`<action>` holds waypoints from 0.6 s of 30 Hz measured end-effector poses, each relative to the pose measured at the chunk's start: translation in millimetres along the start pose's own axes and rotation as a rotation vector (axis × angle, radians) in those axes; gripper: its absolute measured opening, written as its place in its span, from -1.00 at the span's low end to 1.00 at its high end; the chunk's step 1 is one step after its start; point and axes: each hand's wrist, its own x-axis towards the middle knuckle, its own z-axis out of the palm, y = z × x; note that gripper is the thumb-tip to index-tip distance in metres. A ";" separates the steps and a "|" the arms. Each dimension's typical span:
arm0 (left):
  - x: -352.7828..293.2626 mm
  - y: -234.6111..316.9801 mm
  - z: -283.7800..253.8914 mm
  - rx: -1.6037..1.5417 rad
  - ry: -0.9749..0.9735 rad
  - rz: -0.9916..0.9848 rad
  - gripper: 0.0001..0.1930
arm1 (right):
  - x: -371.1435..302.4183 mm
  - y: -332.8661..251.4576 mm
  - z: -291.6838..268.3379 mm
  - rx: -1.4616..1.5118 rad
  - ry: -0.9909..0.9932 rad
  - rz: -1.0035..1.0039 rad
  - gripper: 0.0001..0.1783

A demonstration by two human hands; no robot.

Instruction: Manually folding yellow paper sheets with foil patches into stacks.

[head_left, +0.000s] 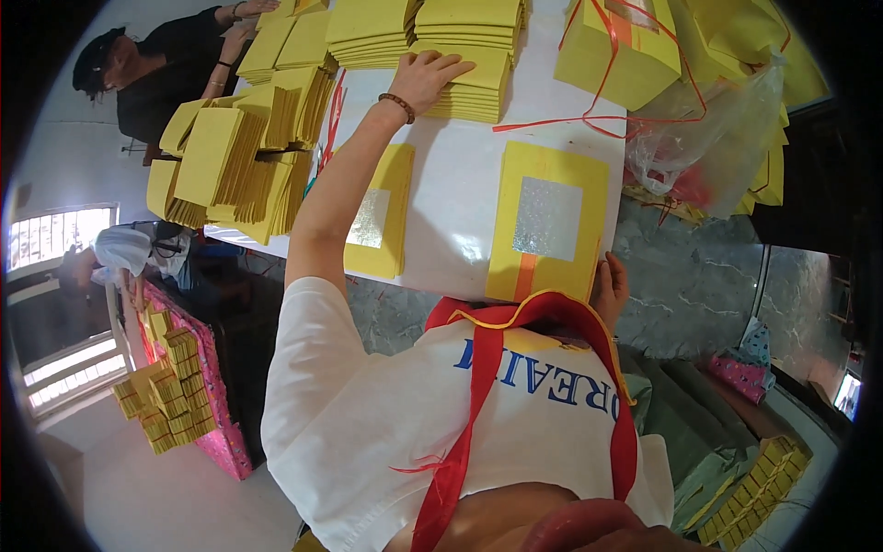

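Note:
My left hand (pixel 429 81) reaches forward across the white table. Its fingers are stretched out and lie on top of a stack of folded yellow paper (pixel 474 92). A beaded bracelet is round that wrist. Close to my body lies a flat yellow paper pile (pixel 593 184) with a silver square and an orange strip on its top sheet. My right hand (pixel 611 287) is at this pile's right edge, fingers a little bent and apart, partly hidden by the apron. A second silver-marked yellow pile (pixel 397 212) lies to the left, partly behind my left forearm.
More folded yellow stacks (pixel 221 156) crowd the table's left side. At the far right stands a yellow bundle (pixel 598 55) with loose red ribbon, beside a clear plastic bag (pixel 708 138). Another person (pixel 156 74) works at the far left. Bundles (pixel 170 396) lie on a pink-covered table.

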 end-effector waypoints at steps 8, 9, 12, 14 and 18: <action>-0.1 0.2 3.3 0.028 -0.263 -0.021 -0.22 | -2.1 3.9 2.4 0.008 0.030 0.020 -0.72; -1.2 1.5 4.4 -0.022 -0.276 -0.036 -0.21 | -2.4 4.5 2.6 0.006 0.031 0.022 -0.72; -8.3 2.0 14.5 -0.065 -0.244 -0.048 -0.20 | -2.0 5.1 3.1 -0.010 0.038 0.004 -0.72; -13.6 4.1 23.7 -0.060 -0.200 -0.045 -0.20 | -0.5 3.2 2.4 -0.145 0.041 0.039 -0.71; -13.8 3.3 29.5 -0.051 -0.118 -0.050 -0.20 | 1.1 -9.0 14.3 -0.170 0.054 0.061 -0.70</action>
